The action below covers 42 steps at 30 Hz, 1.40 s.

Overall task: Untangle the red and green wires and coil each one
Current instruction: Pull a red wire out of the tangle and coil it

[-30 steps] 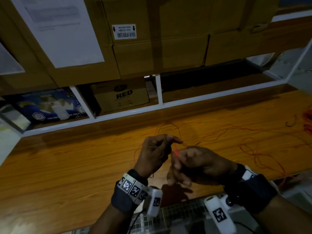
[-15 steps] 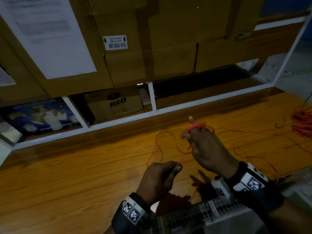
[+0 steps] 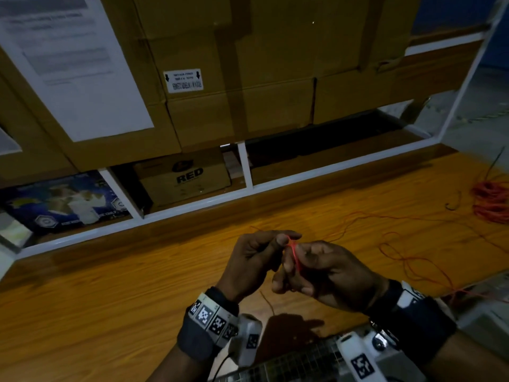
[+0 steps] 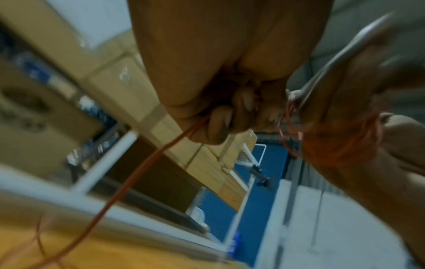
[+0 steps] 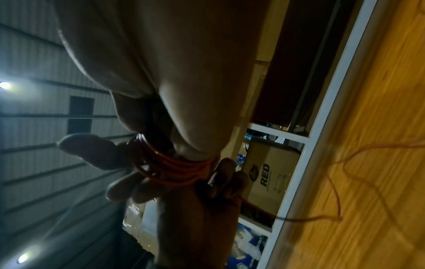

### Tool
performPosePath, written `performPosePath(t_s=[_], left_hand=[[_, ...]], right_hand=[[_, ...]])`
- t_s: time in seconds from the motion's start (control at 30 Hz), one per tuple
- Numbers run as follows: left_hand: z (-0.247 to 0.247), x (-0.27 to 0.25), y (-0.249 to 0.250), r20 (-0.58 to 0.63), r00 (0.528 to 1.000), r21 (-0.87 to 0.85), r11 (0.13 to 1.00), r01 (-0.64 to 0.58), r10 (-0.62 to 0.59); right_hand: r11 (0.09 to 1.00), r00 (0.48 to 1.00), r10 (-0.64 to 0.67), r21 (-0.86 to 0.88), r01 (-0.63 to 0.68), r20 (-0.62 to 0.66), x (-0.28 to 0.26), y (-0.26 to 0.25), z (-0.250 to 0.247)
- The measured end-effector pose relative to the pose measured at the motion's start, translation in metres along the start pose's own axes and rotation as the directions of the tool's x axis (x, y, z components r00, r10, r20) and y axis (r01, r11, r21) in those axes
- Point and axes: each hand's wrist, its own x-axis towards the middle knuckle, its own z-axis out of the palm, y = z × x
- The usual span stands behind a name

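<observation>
Red wire [image 5: 170, 167]: several turns wound round our right hand [image 3: 327, 274] fingers; left hand [image 3: 256, 260] pinches the feeding strand; much slack lies on the table [image 3: 110, 299] right of hands; green wire unseen; coiling partway, we judge

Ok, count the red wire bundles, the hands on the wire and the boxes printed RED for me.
Red wire bundles: 2, the red wire coil round fingers of the right hand, the red wire heap on the table.
Hands on wire: 2, right hand and left hand.
Boxes printed RED: 1, the box.
Total: 5.
</observation>
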Motion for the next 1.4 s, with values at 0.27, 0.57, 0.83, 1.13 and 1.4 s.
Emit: performPosePath(t_s=[0.27, 0.57, 0.83, 1.13, 1.4], left_hand=[[0.033, 0.001, -0.021, -0.042, 0.996, -0.179, 0.981, 0.073, -0.082], [0.035, -0.025, -0.057, -0.032, 0.996, 0.306, 0.947, 0.094, -0.089], [-0.013, 0.005, -0.026, 0.094, 0.989, 0.496, 0.856, -0.145, 0.113], [0.009, 0.023, -0.025, 0.042, 0.999, -0.106, 0.994, -0.006, 0.01], [0.035, 0.005, -0.044, -0.118, 0.984, -0.068, 0.99, 0.125, -0.133]], right_hand=[[0.792, 0.954, -0.157, 0.545, 0.275, -0.254, 0.005, -0.028, 0.019], [0.424, 0.712, -0.57, -0.889, -0.173, -0.41, 0.022, -0.03, -0.05], [0.753, 0.937, 0.211, -0.566, -0.336, -0.277, 0.004, -0.013, -0.059], [0.981, 0.959, 0.195, -0.028, -0.194, 0.207, 0.002, -0.026, -0.027], [0.921, 0.895, -0.307, 0.134, 0.365, -0.324, 0.029, -0.072, -0.032]])
